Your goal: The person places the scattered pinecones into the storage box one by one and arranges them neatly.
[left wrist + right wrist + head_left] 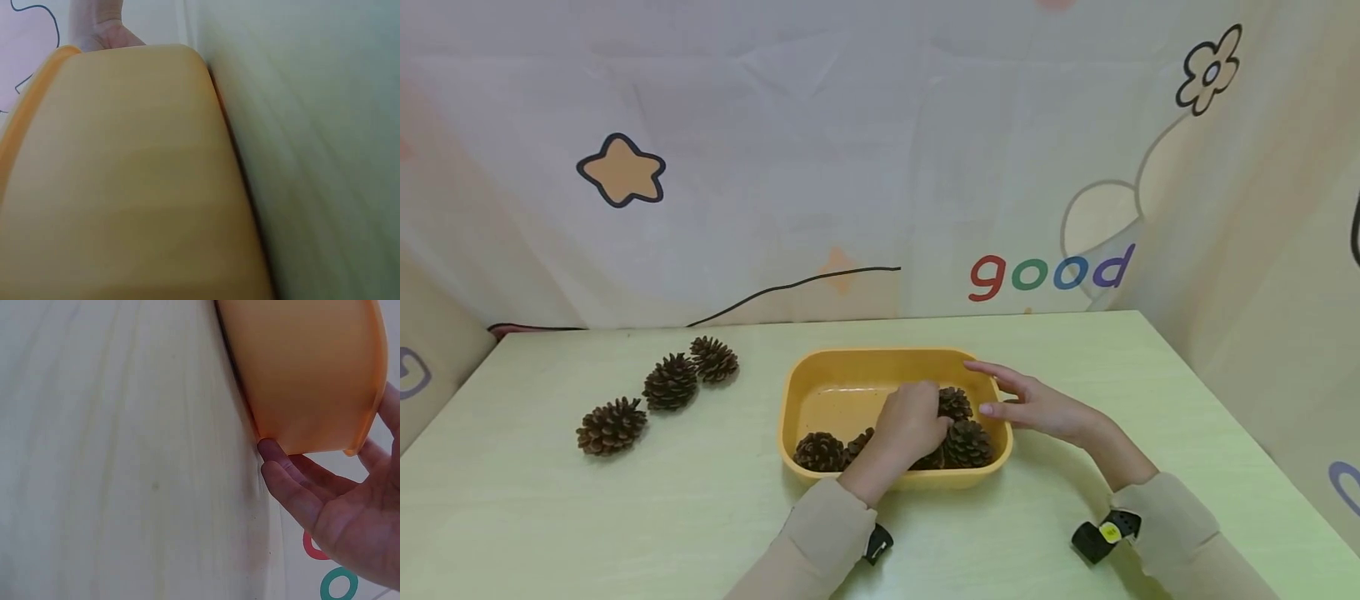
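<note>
A yellow plastic tub stands on the table with several brown pine cones along its near side and right end. My left hand reaches down into the tub, knuckles up, among the cones. Its fingertips are hidden, and I cannot tell whether they hold a cone. My right hand holds the tub's right end, with thumb and index finger over the rim. Its other fingers lie against the outer wall in the right wrist view. The left wrist view is filled mostly by the tub's outer wall.
Three more pine cones lie on the table to the left of the tub, one nearer, one in the middle and one farther back. A printed curtain hangs behind the pale table.
</note>
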Action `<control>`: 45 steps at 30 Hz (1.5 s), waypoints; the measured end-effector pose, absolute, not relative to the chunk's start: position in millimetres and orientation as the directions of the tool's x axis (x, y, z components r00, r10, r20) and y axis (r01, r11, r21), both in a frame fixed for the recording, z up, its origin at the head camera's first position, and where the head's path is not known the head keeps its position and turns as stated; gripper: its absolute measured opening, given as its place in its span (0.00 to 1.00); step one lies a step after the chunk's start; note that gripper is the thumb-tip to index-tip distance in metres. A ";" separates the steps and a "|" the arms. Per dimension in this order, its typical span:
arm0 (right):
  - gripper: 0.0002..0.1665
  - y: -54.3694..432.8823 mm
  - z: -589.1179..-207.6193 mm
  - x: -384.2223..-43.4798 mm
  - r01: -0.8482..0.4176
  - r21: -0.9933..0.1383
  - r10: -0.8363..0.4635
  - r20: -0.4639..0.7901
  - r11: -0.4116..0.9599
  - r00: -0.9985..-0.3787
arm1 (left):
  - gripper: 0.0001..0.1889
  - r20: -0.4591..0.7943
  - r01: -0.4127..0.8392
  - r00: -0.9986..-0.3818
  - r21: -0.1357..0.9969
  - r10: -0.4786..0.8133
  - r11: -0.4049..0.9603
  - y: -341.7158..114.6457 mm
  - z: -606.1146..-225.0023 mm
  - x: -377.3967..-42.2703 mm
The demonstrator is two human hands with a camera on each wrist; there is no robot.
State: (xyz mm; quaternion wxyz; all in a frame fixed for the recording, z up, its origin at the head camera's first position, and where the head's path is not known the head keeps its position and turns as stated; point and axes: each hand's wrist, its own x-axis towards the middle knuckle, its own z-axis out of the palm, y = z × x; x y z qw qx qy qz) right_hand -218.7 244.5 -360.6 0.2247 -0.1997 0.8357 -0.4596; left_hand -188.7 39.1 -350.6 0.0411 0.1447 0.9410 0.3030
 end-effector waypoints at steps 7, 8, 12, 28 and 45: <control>0.38 246.9 -360.6 -219.3 -0.120 -0.861 -0.540 -0.196 0.494 -0.818 | 0.10 0.003 0.292 -0.935 0.576 0.355 0.764 42.2 -350.6 -190.1; 0.38 247.2 -361.1 -219.4 -0.124 -0.860 -0.541 -0.194 0.496 -0.818 | 0.11 0.006 0.299 -0.933 0.573 0.360 0.763 42.7 -350.9 -190.2; 0.38 248.3 -362.8 -219.2 -0.134 -0.853 -0.540 -0.190 0.504 -0.820 | 0.18 0.015 0.301 -0.932 0.584 0.361 0.754 43.5 -351.2 -189.6; 0.39 247.1 -361.2 -218.4 -0.102 -0.857 -0.529 -0.214 0.505 -0.821 | 0.26 0.086 0.340 -0.917 0.678 0.389 0.652 1.4 -322.8 -172.0; 0.39 244.5 -358.3 -218.0 -0.126 -0.849 -0.540 -0.205 0.514 -0.816 | 0.27 0.160 0.346 -0.903 0.820 0.398 0.456 -92.3 -321.3 -159.3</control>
